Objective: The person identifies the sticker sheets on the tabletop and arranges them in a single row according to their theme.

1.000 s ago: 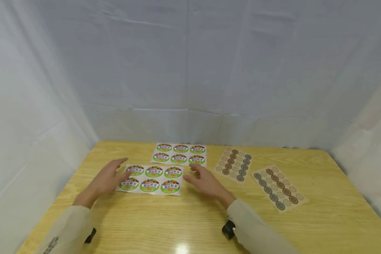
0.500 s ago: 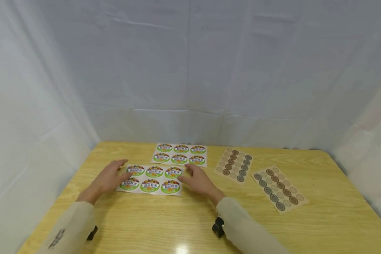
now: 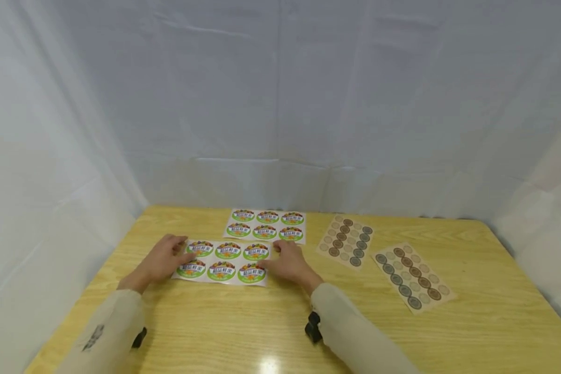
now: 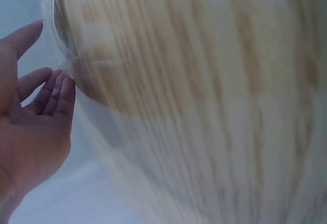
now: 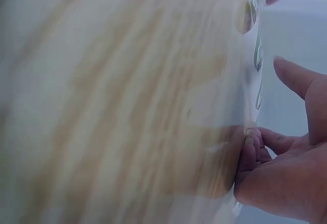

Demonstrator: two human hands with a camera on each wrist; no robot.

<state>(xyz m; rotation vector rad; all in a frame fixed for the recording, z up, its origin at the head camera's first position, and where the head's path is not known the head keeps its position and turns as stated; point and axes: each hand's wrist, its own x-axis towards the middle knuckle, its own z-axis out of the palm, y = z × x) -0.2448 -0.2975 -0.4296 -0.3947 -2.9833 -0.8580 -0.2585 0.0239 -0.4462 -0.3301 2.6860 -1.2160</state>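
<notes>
A white sheet of oval fruit stickers (image 3: 221, 258), green with coloured fruit and dark lettering, lies flat on the table before me. At its left edge is my left hand (image 3: 162, 261), thumb reaching over the sheet; the left wrist view has its fingertips (image 4: 65, 81) down at the edge and its thumb raised apart. My right hand (image 3: 289, 262) is at the right edge. In the right wrist view its fingers (image 5: 250, 150) are bent low against the sheet's side (image 5: 252, 66), while the thumb stands off above. A second such sheet (image 3: 265, 224) lies just behind.
To the right lie two beige sheets of small round brown, grey and pale stickers, one nearer the back (image 3: 346, 242) and one farther right (image 3: 413, 278). The wooden table (image 3: 224, 327) meets white cloth (image 3: 280, 187) at the back and sides.
My right hand has moved left, from beside the sheet up to its right edge, with the thumb now over it. The left hand has stayed nearly still at the left edge.
</notes>
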